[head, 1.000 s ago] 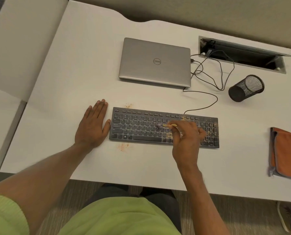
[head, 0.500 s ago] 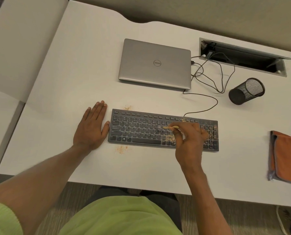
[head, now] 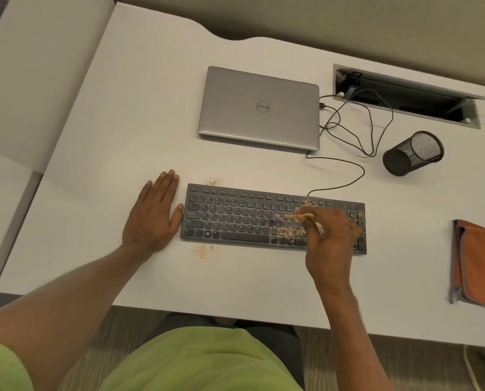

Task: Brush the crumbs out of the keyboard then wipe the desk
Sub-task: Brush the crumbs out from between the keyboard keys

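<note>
Sweeping rightward, my right hand (head: pixel 330 238) pinches the brush (head: pixel 290 216), its tip slightly further along the keyboard (head: pixel 235 218); crumbs (head: pixel 292 232) still litter that end; my left hand (head: pixel 151 218) stays flat, bracing.

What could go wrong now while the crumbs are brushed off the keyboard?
1. The brush in the right hand may push the crumbs on the keyboard down between the keys instead of off it.
2. Swept crumbs may scatter over the desk, widening the piles already beside the keyboard.
3. The left hand lies flat beside the keyboard, not on it, so a hard stroke might shift it.
</note>
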`<state>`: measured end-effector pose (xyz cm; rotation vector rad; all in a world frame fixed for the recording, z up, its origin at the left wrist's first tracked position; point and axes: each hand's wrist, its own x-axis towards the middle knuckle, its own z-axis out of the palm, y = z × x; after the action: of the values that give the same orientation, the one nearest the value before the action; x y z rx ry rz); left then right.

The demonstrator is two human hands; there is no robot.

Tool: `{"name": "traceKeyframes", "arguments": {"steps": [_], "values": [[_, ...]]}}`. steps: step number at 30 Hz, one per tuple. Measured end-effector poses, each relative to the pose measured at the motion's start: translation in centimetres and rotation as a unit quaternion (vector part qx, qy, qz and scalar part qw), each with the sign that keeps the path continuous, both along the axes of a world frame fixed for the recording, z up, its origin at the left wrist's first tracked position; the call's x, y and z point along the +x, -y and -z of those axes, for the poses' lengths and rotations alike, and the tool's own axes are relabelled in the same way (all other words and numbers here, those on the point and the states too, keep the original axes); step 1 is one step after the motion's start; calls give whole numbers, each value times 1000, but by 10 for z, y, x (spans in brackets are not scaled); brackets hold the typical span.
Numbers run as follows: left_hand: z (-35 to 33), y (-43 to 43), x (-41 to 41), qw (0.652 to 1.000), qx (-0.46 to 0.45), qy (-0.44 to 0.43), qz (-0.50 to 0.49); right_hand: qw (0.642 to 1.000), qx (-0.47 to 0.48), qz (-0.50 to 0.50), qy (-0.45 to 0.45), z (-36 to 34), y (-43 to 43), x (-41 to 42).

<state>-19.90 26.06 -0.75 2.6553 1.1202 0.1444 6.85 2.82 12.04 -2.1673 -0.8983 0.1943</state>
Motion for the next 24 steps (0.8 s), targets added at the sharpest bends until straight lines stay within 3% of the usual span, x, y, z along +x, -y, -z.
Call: {"name": "traceKeyframes", "arguments": {"steps": [4,12,18,24], "values": [[-1,0,0,1000,-1,1,0,1000,-24,-19,-1,6,-3,-1],[-1,1,1,1000,-1,2,-5,996,-50,42,63,0,13,10],[0,0,0,1000,-1,4,-2,999,42,-10,-6,1,-16,-3],[0,0,0,1000,-1,4,-3,1000,-12,-22,-6,16,-18,2]]}}
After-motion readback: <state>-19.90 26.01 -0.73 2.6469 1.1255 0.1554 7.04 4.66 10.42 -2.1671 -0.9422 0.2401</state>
